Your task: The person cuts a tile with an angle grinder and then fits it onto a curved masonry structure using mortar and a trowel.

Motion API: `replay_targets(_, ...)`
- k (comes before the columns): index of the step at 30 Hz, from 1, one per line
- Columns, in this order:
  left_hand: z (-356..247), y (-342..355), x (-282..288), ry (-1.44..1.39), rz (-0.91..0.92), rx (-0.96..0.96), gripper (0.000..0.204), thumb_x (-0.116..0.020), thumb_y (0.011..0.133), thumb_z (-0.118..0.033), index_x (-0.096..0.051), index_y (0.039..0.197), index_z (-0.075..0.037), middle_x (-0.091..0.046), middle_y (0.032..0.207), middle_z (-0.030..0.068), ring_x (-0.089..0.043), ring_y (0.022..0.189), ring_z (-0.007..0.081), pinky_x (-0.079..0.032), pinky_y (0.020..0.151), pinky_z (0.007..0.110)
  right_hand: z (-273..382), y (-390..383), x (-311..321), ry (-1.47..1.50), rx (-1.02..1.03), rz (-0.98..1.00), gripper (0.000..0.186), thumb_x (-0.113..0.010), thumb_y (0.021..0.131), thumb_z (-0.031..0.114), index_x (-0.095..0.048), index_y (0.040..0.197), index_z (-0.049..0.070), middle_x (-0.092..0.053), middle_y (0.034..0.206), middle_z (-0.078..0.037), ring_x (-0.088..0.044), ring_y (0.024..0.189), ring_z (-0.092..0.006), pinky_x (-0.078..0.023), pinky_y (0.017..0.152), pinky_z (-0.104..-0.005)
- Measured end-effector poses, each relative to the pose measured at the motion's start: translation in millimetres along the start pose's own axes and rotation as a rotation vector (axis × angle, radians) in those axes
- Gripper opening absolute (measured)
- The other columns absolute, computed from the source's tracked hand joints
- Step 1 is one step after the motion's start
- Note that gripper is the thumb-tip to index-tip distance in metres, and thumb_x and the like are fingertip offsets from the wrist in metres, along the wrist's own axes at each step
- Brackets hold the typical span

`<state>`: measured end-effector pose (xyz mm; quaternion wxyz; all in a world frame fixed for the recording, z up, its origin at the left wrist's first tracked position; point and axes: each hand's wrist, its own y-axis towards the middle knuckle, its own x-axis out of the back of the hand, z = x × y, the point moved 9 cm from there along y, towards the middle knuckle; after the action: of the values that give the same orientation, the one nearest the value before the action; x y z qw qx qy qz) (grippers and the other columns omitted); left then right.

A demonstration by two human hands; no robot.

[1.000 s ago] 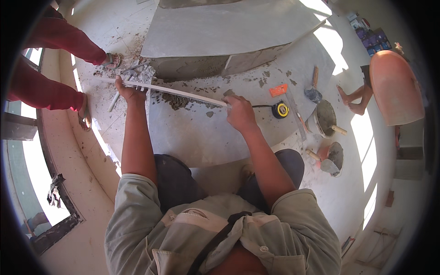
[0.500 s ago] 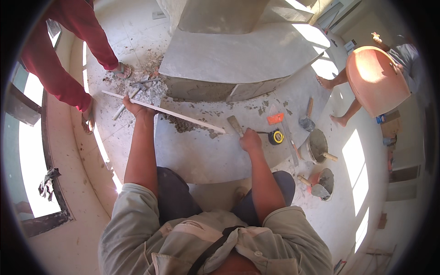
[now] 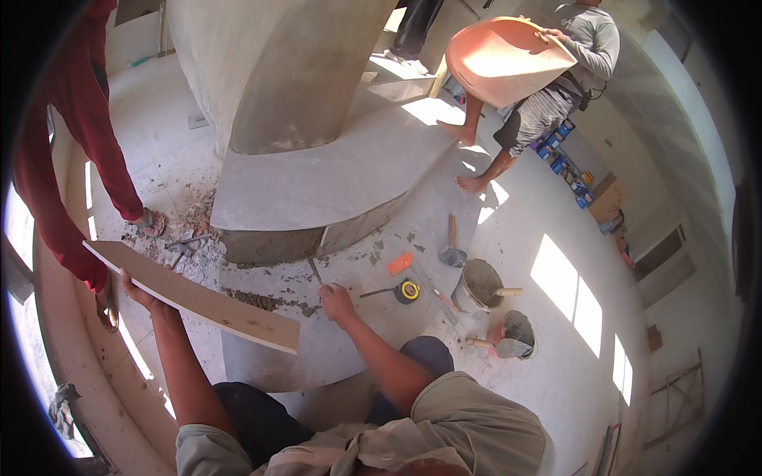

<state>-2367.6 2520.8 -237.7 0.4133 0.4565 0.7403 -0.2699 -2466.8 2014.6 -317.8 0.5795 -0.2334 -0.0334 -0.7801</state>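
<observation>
My left hand [image 3: 144,295] grips a flat pale beige tile [image 3: 208,299] by its left part, tilted up to show a broad face with smudges. My right hand [image 3: 336,305] is closed on a narrow flat scraper [image 3: 316,270], pointing up toward the mortar-covered front [image 3: 270,244] of a curved step [image 3: 325,190]. Dark mortar crumbs [image 3: 266,301] lie below that front. Beside my right hand are a yellow-black tape measure [image 3: 407,292], an orange tool [image 3: 399,264] and a mallet [image 3: 452,254].
A co-worker in red trousers [image 3: 99,166] stands at left beside rubble [image 3: 190,214]. Another co-worker [image 3: 591,47] carries an orange curved tub [image 3: 504,59] at upper right. Two mortar buckets [image 3: 481,280] [image 3: 516,335] stand at right. A pillar [image 3: 294,71] rises from the step.
The tile has turned from edge-on to show its broad face. My right hand left it and moved forward with the scraper. The co-worker with the tub moved farther away, and the view shifted upward.
</observation>
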Motion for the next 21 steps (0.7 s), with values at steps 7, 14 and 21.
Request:
replay_targets(7,-39.5,-0.6,3.5,0.026,0.008,-0.039,0.048,-0.054,0.09,-0.058,-0.057,0.115,-0.017,-0.063,0.091,0.0043,-0.067,0.07,0.0244,-0.061,0.058,0.048,26.0,-15.0,-21.3,0.228,-0.146,0.037,0.028,-0.056,0.101,0.033,-0.063,0.096,0.006,-0.05,0.066,-0.001,-0.046,0.049,-0.0128,-0.038,0.041,-0.0321)
replay_targets(14,-59.1,-14.0,3.7,0.04,-0.155,-0.028,0.064,-0.055,0.083,-0.065,-0.053,0.126,-0.017,-0.055,0.105,0.0068,-0.063,0.076,0.0296,-0.057,0.055,0.052,44.8,-9.6,-35.5,0.52,-0.168,-0.044,0.031,-0.05,0.106,0.035,-0.059,0.1,0.006,-0.051,0.069,-0.003,-0.048,0.049,-0.0161,-0.042,0.043,-0.033)
replay_targets(21,-81.9,-22.1,4.3,-0.1,-0.205,-0.058,0.062,-0.053,0.088,-0.06,-0.055,0.133,-0.017,-0.061,0.112,0.0057,-0.065,0.09,0.0304,-0.058,0.063,0.055,63.8,1.6,-59.1,0.612,-0.089,-0.065,0.028,-0.047,0.107,0.032,-0.053,0.099,0.006,-0.054,0.068,-0.005,-0.052,0.048,-0.0183,-0.044,0.041,-0.0362)
